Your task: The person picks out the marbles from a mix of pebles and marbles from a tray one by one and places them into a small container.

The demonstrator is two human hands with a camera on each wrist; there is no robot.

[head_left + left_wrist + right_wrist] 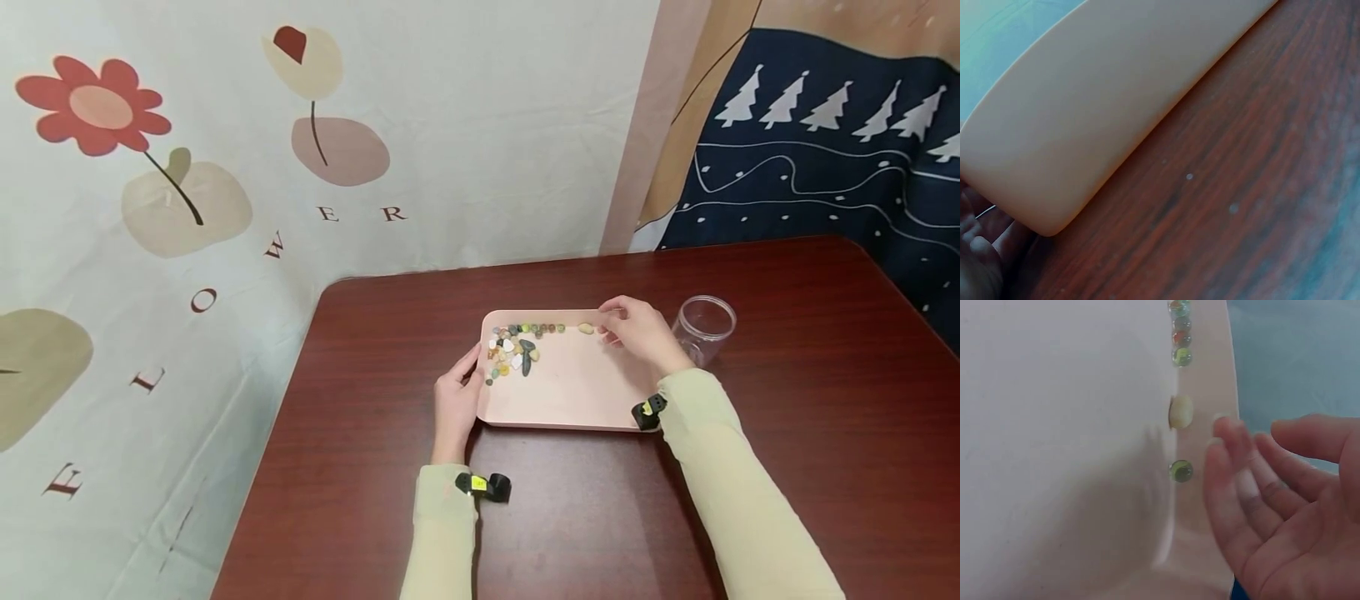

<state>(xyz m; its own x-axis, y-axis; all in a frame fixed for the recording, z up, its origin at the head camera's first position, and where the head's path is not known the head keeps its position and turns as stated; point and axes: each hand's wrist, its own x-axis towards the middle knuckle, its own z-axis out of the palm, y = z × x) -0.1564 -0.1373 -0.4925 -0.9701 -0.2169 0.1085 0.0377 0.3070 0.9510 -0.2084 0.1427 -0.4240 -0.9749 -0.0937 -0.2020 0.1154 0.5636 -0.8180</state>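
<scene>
A pale pink tray [577,392] lies on the table. My left hand [455,408] grips its left side, thumb along the rim; in the left wrist view those fingers reach around the tray's end, partly hidden. Over the far right part of the tray is my right hand [641,333], its fingers loosely bent with nothing between them. Beside these fingers, in the right wrist view, a pale stone [1182,412] and a green glass marble [1181,470] lie along the wall. Several marbles [543,328] line the far edge. Mixed pebbles [516,354] gather at the left.
A clear jar [703,325] stands just right of the tray, partly behind my right forearm. The dark red wooden table [570,517] extends around the tray. Printed cloths [480,150] hang behind the table.
</scene>
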